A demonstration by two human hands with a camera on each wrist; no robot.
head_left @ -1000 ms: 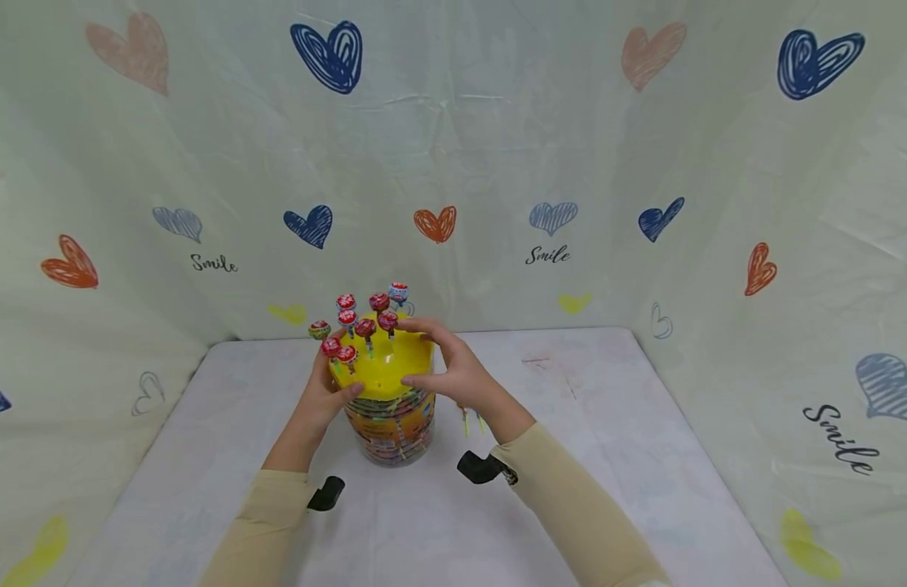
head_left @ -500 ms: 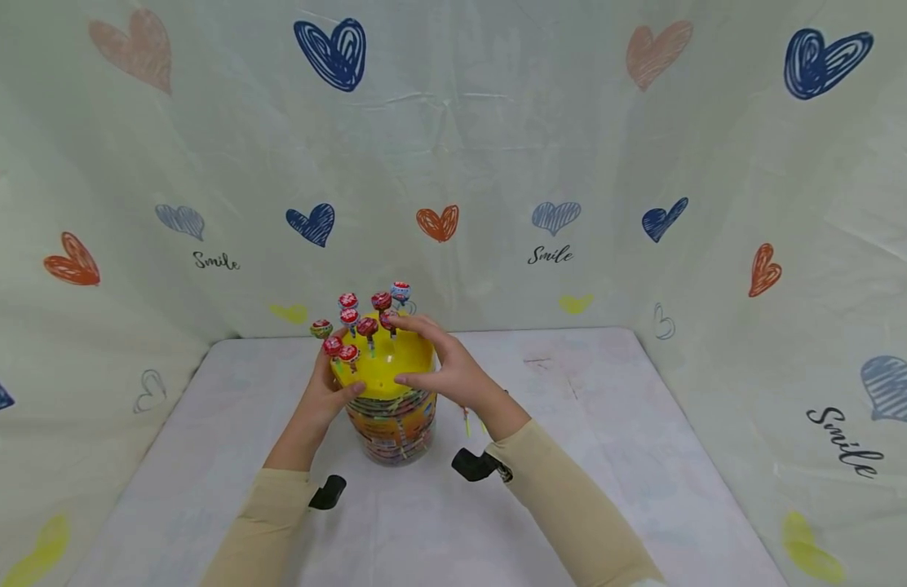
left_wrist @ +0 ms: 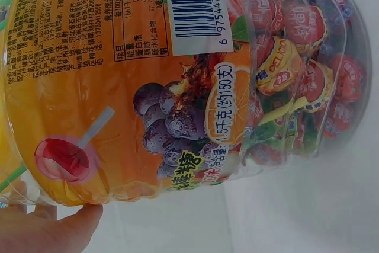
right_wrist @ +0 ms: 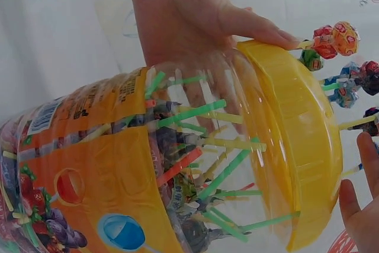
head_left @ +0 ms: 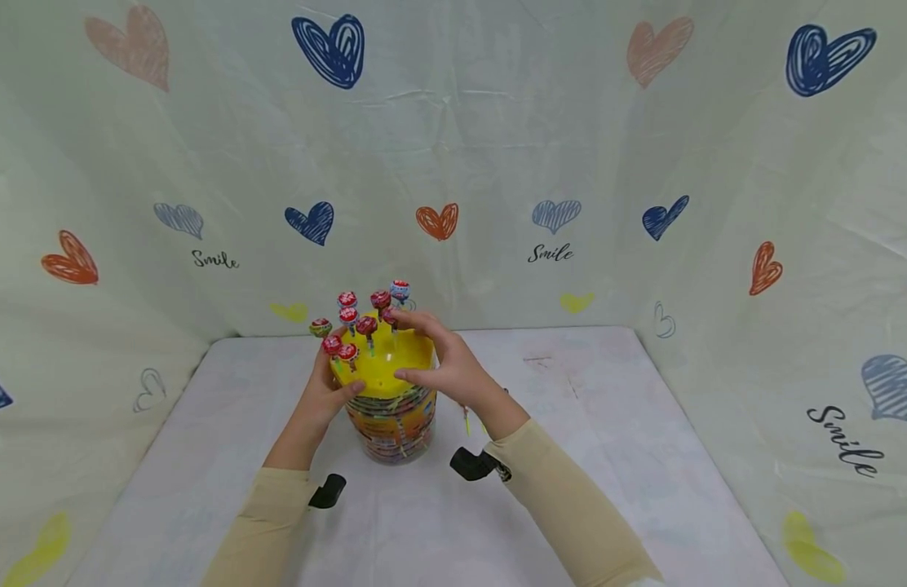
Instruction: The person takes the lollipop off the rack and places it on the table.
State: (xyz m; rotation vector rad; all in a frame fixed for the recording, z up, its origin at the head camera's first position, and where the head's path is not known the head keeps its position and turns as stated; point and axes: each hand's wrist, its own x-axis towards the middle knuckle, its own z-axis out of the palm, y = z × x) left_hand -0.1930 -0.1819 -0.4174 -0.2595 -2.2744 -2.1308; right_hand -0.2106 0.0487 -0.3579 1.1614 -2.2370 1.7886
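A clear plastic jar (head_left: 391, 424) packed with wrapped lollipops is seen upright on the white surface (head_left: 608, 424), capped by a yellow lid (head_left: 383, 367) in which several lollipops (head_left: 365, 326) are stuck upright. The jar's left side is gripped just under the lid by the left hand (head_left: 323, 395), thumb curled at the rim. The right hand (head_left: 446, 367) is laid over the lid, fingers bent around its rim and top.

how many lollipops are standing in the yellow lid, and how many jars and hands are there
lollipops standing in the yellow lid: 9
jar: 1
hands: 2, left hand and right hand
total: 12
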